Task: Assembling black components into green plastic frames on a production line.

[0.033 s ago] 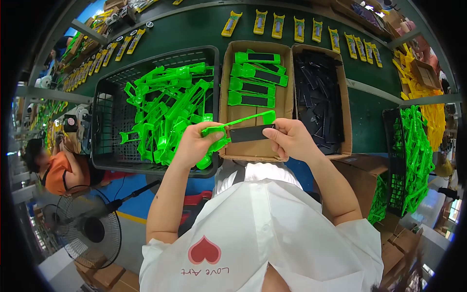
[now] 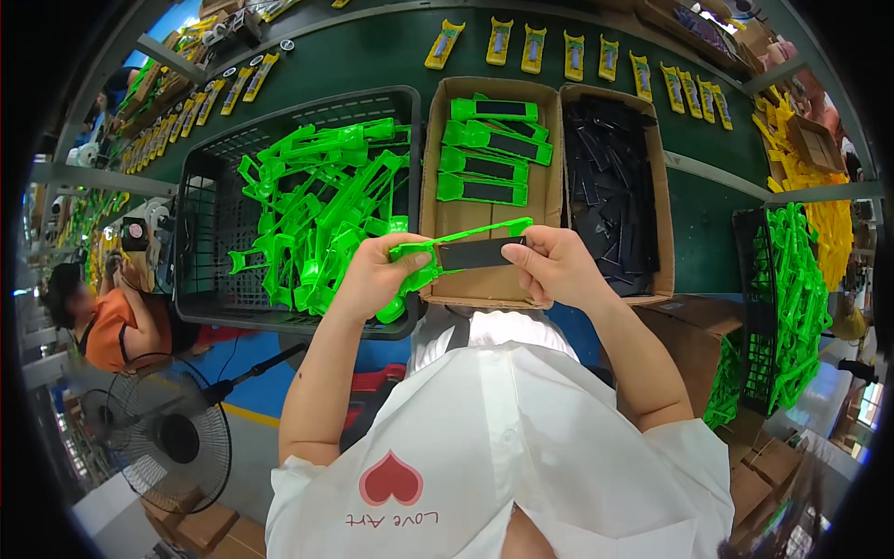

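Observation:
My left hand (image 2: 377, 270) is closed around the wide end of a bright green plastic frame (image 2: 475, 230). Between thumb and fingers, my right hand (image 2: 559, 265) pinches the outer end of a flat black rectangular panel (image 2: 475, 253). The panel's other end meets the green frame beside my left fingers; how deep it sits there is hidden. Both hands are over the near part of a cardboard box (image 2: 428, 177). In that box, several green frames with black panels (image 2: 494, 170) lie stacked in a column toward its far side.
A black plastic crate (image 2: 200, 233) heaped with green frames (image 2: 317, 196) stands left. Right of the box, another carton (image 2: 663, 205) holds loose black panels (image 2: 610, 177). Yellow units (image 2: 534, 48) line the green tabletop (image 2: 372, 51). A fan (image 2: 177, 438) and a person (image 2: 126, 321) are at lower left.
The green frame has turned slightly in my hands, so its far end shows narrower and nearer my right fingers. The black panel stays pinched; both hands have barely moved.

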{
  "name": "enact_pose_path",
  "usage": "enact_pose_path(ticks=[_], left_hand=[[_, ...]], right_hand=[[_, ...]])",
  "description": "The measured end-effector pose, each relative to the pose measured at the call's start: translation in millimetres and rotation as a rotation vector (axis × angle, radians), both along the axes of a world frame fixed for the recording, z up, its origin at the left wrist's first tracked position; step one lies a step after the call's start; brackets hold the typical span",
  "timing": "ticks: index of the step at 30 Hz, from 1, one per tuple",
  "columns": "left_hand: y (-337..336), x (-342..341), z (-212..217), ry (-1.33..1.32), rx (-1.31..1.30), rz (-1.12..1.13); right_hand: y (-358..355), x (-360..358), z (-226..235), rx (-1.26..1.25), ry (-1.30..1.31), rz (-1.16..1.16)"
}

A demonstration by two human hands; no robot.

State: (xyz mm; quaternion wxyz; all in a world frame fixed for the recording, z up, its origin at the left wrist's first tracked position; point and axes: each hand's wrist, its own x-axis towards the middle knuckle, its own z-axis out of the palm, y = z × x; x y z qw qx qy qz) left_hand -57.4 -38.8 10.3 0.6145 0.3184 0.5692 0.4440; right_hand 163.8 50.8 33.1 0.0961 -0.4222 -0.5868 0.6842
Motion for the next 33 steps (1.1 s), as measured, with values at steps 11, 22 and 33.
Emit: enact_pose_path(ticks=[11, 22, 33], left_hand=[[4.2, 2.7, -13.4, -0.039, -0.01, 0.004], [11.8, 8.9, -21.8, 0.039, -0.076, -0.043], [21.4, 9.3, -29.9, -0.064, -0.018, -0.151]], right_hand=[[-1.7, -16.0, -28.2, 0.343, -0.248, -0.041], [-5.6, -9.0, -37.3, 0.408, -0.263, -0.089], [3.2, 9.0, -50.4, 0.541, -0.326, -0.247]])
